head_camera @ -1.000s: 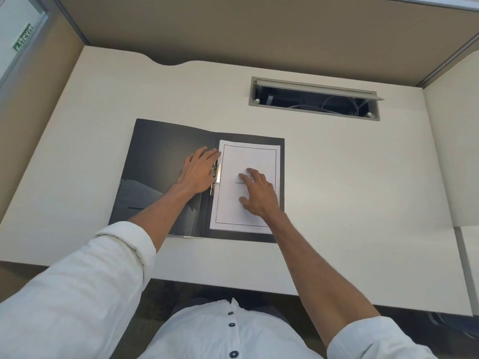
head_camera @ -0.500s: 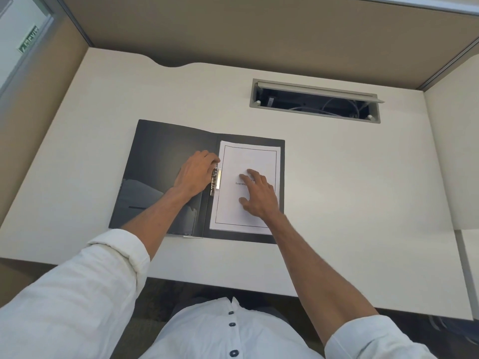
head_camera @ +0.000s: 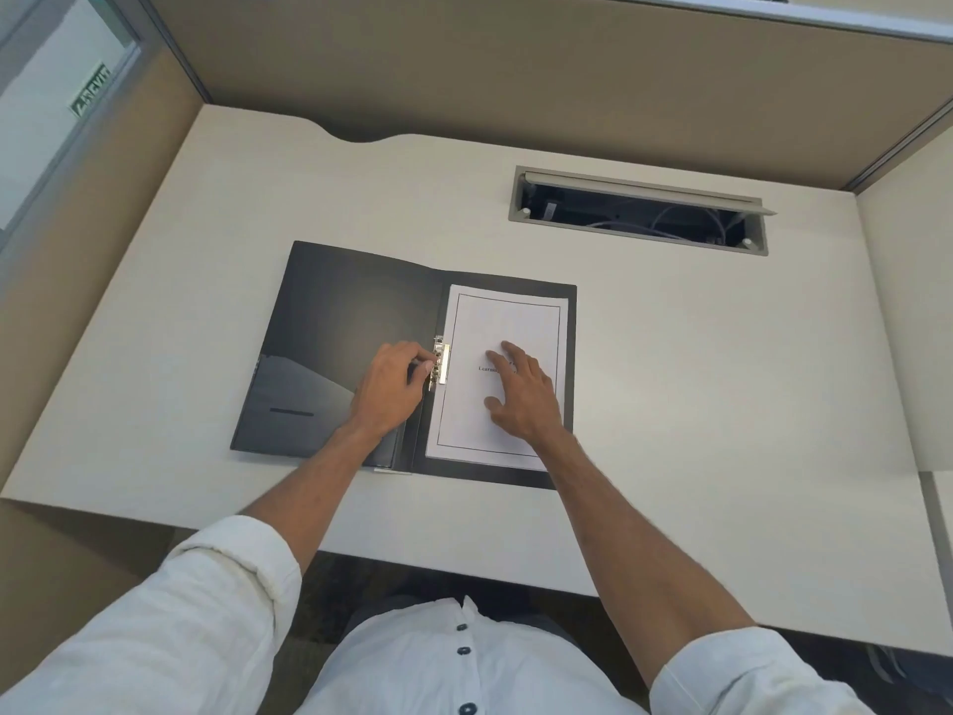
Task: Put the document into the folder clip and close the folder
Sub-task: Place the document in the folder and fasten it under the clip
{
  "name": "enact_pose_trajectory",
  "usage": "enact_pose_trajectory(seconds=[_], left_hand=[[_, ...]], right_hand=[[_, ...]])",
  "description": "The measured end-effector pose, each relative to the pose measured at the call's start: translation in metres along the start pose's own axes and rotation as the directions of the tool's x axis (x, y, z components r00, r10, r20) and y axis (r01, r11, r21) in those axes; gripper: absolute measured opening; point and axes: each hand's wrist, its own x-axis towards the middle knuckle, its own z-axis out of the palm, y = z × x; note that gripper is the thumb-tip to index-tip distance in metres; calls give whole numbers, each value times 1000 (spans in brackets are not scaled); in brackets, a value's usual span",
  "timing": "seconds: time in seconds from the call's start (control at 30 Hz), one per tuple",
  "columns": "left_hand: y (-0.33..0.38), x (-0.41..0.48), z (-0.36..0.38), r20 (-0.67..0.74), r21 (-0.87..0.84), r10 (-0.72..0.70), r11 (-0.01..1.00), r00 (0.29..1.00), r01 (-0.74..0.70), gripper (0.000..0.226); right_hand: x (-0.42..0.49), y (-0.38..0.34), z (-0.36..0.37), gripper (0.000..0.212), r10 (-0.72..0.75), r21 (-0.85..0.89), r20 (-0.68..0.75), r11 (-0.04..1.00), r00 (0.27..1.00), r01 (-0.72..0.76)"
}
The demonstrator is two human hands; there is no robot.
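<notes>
Two hands work the open folder [head_camera: 340, 348]: left hand [head_camera: 392, 389] pinches the stiff metal clip [head_camera: 440, 361]; right hand [head_camera: 523, 397], flat and ungrasping, pins the light, slippery document [head_camera: 503, 322] right of the clip.

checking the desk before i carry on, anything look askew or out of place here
Little stands out. The white bordered document lies square in the open black folder. Only the grey cable hatch at the back of the cream desk sits propped open, showing wires.
</notes>
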Motion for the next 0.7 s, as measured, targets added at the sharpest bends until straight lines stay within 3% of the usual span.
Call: enact_pose_trajectory(seconds=[0.1,0.2,0.27,0.37,0.7], left_hand=[[4,5,3,33,-72,-84,994,996,86,24],[4,6,5,147,-15,-170,985,974,174,75],[5,8,5,210,70,-230,973,950,220,97],[5,11,6,258,192,-256,958,932,211,103],[-1,14,4,310,271,-272,944,911,190,102]], right_hand=[[-1,0,0,76,-2,0,-5,1000,1000,2],[-2,0,0,76,1,9,-6,1000,1000,-1],[-2,-1,1,76,7,10,-6,1000,1000,-6],[-2,-1,2,76,7,14,-7,1000,1000,-7],[-1,0,4,76,0,21,-13,1000,1000,0]])
